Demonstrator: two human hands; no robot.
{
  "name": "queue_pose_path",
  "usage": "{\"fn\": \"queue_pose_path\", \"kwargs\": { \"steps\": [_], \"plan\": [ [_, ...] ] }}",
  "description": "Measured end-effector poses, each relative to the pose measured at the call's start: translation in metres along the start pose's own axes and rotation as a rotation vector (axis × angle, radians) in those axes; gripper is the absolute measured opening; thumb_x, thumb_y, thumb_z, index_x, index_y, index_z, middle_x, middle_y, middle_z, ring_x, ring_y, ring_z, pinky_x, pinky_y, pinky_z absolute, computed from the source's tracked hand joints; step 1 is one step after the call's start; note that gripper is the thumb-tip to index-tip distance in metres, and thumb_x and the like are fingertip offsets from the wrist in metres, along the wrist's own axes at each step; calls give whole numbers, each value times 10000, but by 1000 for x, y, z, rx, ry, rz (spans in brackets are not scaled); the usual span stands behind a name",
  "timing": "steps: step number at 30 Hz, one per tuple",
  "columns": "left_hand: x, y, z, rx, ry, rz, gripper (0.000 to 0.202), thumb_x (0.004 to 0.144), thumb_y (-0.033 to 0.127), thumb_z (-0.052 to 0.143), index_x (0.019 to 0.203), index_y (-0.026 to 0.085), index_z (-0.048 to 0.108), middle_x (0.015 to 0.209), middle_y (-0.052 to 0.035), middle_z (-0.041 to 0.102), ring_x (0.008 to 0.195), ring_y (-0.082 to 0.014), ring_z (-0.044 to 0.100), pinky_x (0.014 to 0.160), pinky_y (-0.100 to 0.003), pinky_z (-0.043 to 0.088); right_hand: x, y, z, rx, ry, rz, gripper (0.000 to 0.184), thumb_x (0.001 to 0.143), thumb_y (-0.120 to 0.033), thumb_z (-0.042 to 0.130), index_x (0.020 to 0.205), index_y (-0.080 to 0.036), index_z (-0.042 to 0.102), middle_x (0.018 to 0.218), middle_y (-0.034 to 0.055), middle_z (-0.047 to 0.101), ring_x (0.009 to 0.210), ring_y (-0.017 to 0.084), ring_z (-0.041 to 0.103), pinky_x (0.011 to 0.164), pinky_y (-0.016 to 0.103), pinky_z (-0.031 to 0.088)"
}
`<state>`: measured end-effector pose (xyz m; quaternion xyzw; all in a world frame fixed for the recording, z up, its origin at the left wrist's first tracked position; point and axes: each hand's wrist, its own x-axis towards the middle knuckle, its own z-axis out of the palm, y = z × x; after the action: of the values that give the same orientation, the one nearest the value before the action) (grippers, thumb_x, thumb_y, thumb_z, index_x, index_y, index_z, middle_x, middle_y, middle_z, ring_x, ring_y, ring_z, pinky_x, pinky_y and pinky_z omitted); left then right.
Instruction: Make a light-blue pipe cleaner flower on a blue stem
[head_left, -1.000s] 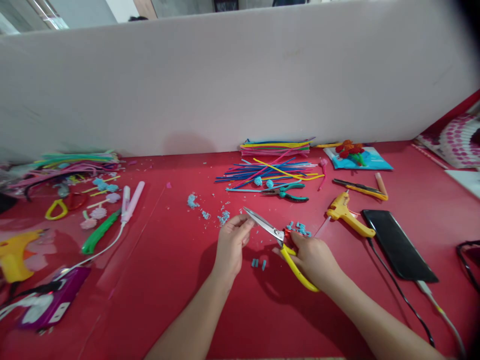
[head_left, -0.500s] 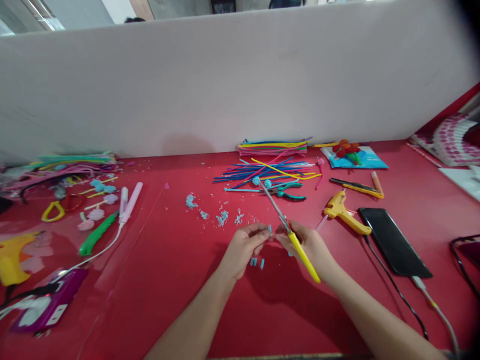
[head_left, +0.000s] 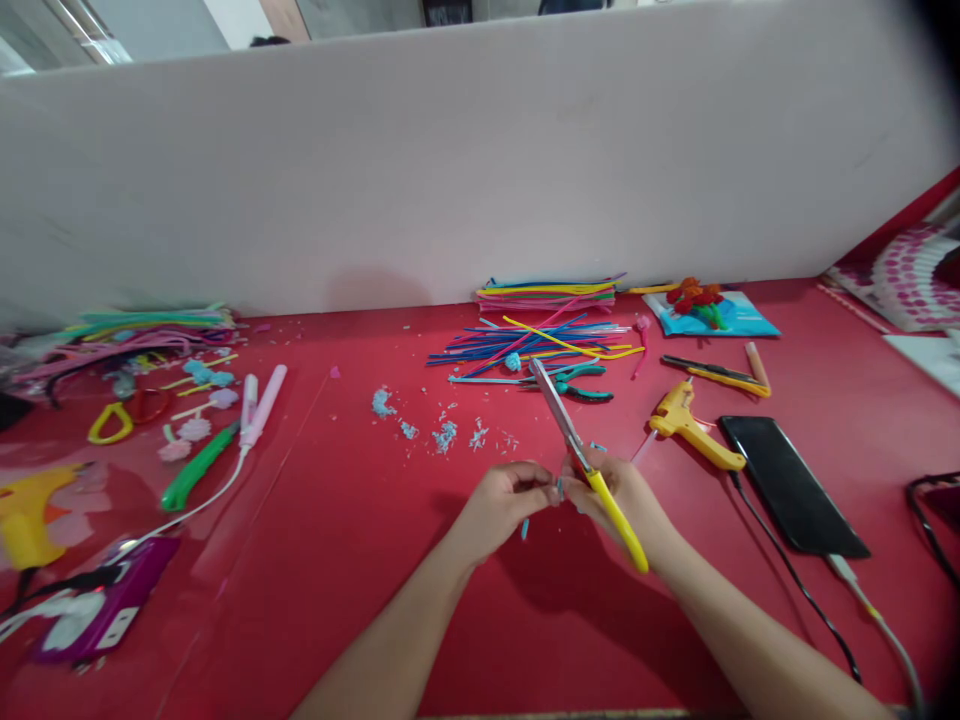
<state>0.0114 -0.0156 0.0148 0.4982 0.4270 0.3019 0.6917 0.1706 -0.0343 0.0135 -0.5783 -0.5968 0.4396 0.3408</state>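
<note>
My left hand (head_left: 510, 503) pinches a short light-blue pipe cleaner piece (head_left: 559, 488) between thumb and fingertips. Right beside it, my right hand (head_left: 619, 500) holds yellow-handled scissors (head_left: 617, 520), their blades pointing up and away over the table. The right fingertips meet the same small piece. Below the left fingers another cut blue piece (head_left: 525, 528) lies on the red table. One more blue bit (head_left: 598, 447) shows just behind the right hand. Light-blue fuzz clippings (head_left: 445, 436) are scattered ahead of the left hand.
Loose pipe cleaners (head_left: 495, 345), a blue pom-pom (head_left: 513, 362) and teal pliers (head_left: 581, 385) lie ahead. To the right are a yellow glue gun (head_left: 694, 428) and a corded black phone (head_left: 791, 485). A purple power strip (head_left: 112, 600) and green cutter (head_left: 199, 468) sit left.
My left hand has shifted right and slightly down, its fingertips now meeting the right hand's. The scissors have swung a little to the right, and fewer blue pieces show under the left hand.
</note>
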Motion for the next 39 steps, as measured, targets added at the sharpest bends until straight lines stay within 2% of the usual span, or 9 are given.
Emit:
{"fn": "queue_pose_path", "kwargs": {
  "steps": [3, 7, 10, 20, 23, 25, 28, 32, 39],
  "plan": [
    [1, -2, 0, 38, 26, 43, 113, 687, 275, 655, 665, 165, 665, 635, 0, 553, 609, -119, 477, 594, -220, 361, 0, 2, 2, -21, 27, 0, 133, 696, -287, 496, 630, -192, 429, 524, -51, 396, 495, 101, 388, 468, 211, 324],
    [1, -5, 1, 190, 143, 159, 102, 686, 259, 648, 734, 175, 677, 644, -2, 545, 548, -108, 419, 520, -219, 322, 1, 11, 6, -24, 68, 7, 145, 718, -302, 486, 648, -194, 420, 533, -52, 386, 497, 100, 377, 463, 210, 316],
    [0, -7, 4, 308, 204, 241, 54, 682, 217, 634, 705, 182, 667, 661, -7, 536, 545, -115, 418, 508, -222, 316, 1, 17, 9, -18, 85, 6, 138, 716, -300, 488, 653, -196, 421, 538, -51, 389, 499, 102, 383, 455, 208, 313],
    [1, -9, 9, 352, 236, 258, 74, 686, 172, 595, 640, 185, 651, 641, 4, 518, 531, -113, 422, 510, -232, 304, -1, 17, 10, -19, 96, -17, 156, 732, -317, 482, 658, -201, 410, 577, -42, 395, 514, 105, 388, 474, 214, 332],
    [0, -7, 9, 309, 231, 251, 72, 691, 173, 598, 647, 182, 654, 629, 16, 501, 521, -102, 405, 503, -229, 292, 0, 18, 9, -23, 90, -15, 177, 747, -341, 495, 668, -199, 423, 573, -44, 398, 513, 106, 392, 474, 214, 324],
    [1, -6, 6, 193, 267, 242, 46, 680, 176, 623, 648, 173, 656, 631, 17, 512, 539, -98, 411, 519, -223, 302, 0, 17, 6, -81, 68, -23, 196, 760, -365, 505, 681, -201, 432, 565, -44, 413, 510, 110, 405, 471, 213, 306],
    [4, -4, -3, -29, 369, 206, 51, 668, 208, 660, 666, 160, 644, 604, 25, 512, 535, -86, 403, 518, -209, 306, -2, 12, 1, -366, 43, -35, 246, 755, -427, 534, 698, -209, 436, 556, -37, 459, 500, 127, 449, 470, 224, 272],
    [7, -4, -15, -142, 436, 192, 119, 717, 276, 628, 766, 168, 619, 476, 83, 358, 426, -58, 257, 424, -195, 198, -6, 10, -1, -692, 27, -83, 290, 765, -489, 518, 789, -205, 464, 645, 21, 586, 583, 195, 577, 503, 248, 281],
    [5, 0, -17, -239, 463, 208, 125, 671, 269, 652, 706, 165, 592, 477, 86, 362, 412, -38, 255, 399, -188, 165, -7, 22, 1, -808, -33, -71, 303, 829, -510, 426, 794, -211, 450, 679, 40, 631, 619, 226, 625, 510, 255, 284]
  ]
}}
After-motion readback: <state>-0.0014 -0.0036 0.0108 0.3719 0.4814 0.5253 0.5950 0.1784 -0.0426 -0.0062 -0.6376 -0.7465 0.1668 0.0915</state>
